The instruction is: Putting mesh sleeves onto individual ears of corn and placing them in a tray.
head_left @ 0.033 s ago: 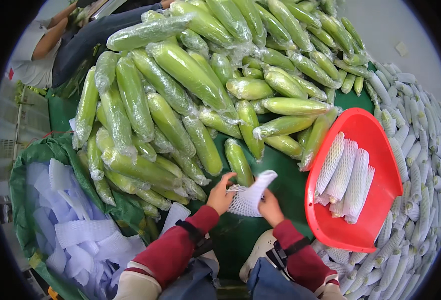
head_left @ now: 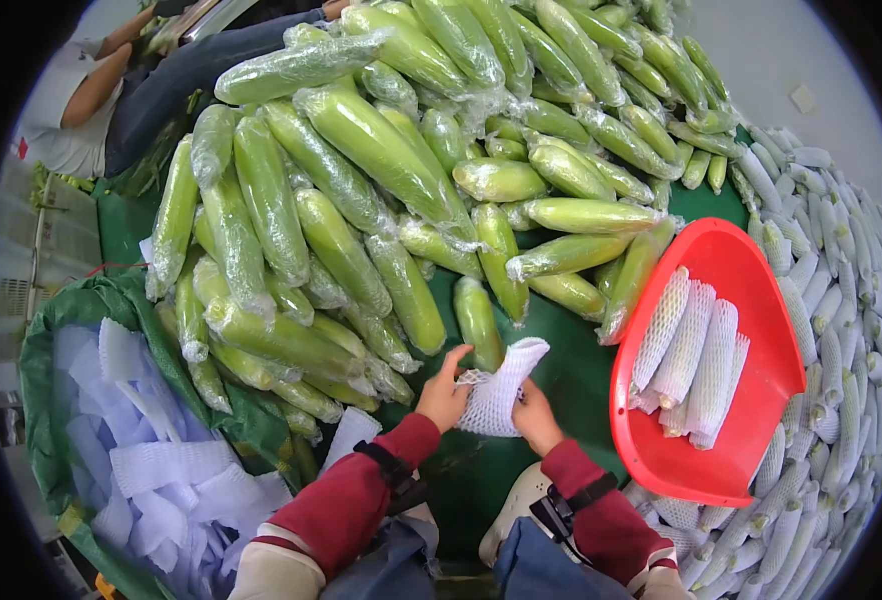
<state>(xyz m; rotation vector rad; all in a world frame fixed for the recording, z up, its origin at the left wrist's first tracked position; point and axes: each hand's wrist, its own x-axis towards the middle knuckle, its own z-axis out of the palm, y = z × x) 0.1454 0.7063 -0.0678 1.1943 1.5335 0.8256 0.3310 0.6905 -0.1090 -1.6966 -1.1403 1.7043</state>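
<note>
Green floor [head_left: 576, 350] spreads under film-wrapped vegetables [head_left: 351, 150] heaped across the upper frame; a red basin [head_left: 751, 275] sits right of centre. Below centre, your left hand [head_left: 443, 397] and right hand [head_left: 538, 418] pinch a white mesh sleeve [head_left: 498, 400], each grip partly closed.

The tubular white foam-net sleeve [head_left: 501, 395] is patterned in an open mesh. The long, film-wrapped vegetables [head_left: 356, 150] run from bright to yellowish green, with whitish glints. The rounded plastic scoop [head_left: 761, 300] is plain red; the slim net-wrapped pieces [head_left: 683, 340] in it are white-meshed. The fabric jacket sleeve [head_left: 336, 515] is maroon, striped white, then cream; its narrow strap [head_left: 383, 462] is black
</note>
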